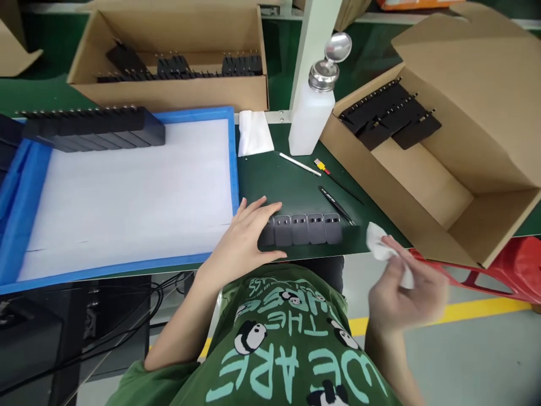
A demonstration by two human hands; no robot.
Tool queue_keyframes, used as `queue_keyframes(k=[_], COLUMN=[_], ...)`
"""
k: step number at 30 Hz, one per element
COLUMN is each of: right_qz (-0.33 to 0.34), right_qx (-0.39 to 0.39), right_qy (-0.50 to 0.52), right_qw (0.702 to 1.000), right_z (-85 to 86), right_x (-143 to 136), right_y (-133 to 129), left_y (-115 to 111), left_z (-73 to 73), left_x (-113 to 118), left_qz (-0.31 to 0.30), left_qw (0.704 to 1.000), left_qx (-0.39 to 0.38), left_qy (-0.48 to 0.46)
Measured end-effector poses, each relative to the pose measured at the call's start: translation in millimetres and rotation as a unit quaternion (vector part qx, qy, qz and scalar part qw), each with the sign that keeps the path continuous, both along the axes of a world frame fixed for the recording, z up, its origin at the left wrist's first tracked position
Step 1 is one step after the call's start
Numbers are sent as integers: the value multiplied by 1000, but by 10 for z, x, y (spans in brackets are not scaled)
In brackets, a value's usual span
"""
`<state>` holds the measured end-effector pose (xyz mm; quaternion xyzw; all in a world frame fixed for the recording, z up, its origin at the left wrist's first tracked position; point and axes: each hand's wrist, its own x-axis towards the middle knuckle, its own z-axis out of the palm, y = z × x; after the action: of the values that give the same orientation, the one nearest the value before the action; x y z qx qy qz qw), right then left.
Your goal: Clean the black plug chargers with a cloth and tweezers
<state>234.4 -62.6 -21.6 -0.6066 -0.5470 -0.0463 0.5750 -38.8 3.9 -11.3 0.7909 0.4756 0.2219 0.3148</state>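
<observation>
My left hand lies at the left end of a row of black plug adapters. Its thumb and fingers are spread to either side of the row, partly covering the leftmost adapter; I cannot tell how firmly they touch. Off the table edge to the right, my right hand is closed on a crumpled white cloth, slightly blurred. Black tweezers lie just behind the row. Farther back are a silver pen-like stick and a short black cable with a yellow-and-red USB end.
A blue-rimmed white tray on the left bears a line of black adapters. Cardboard boxes with more adapters stand behind and at right. A white pump bottle and folded white cloth stand by a post.
</observation>
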Motion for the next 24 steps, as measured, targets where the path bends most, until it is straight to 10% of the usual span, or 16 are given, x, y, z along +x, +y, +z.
queue_keyframes(k=[11, 15, 17, 21, 24], right_qz=[258, 431, 375, 48, 21], right_qx=[-101, -88, -120, -78, -98], right_qy=[-227, -71, 75, 199, 122], right_qw=[934, 895, 916, 976, 988], right_z=[-207, -37, 71, 225, 201], right_x=[-830, -784, -575, -189, -190], right_y=[32, 92, 97, 47, -10], left_y=[27, 10, 6, 24, 47], left_z=[-140, -110, -60, 67, 97], left_x=[71, 41, 75, 254, 385], left_qz=[-8, -23, -16, 10, -14], left_qw=[998, 997, 995, 982, 975], left_qx=[69, 71, 85, 143, 175], left_qy=[-3, 17, 44, 124, 137])
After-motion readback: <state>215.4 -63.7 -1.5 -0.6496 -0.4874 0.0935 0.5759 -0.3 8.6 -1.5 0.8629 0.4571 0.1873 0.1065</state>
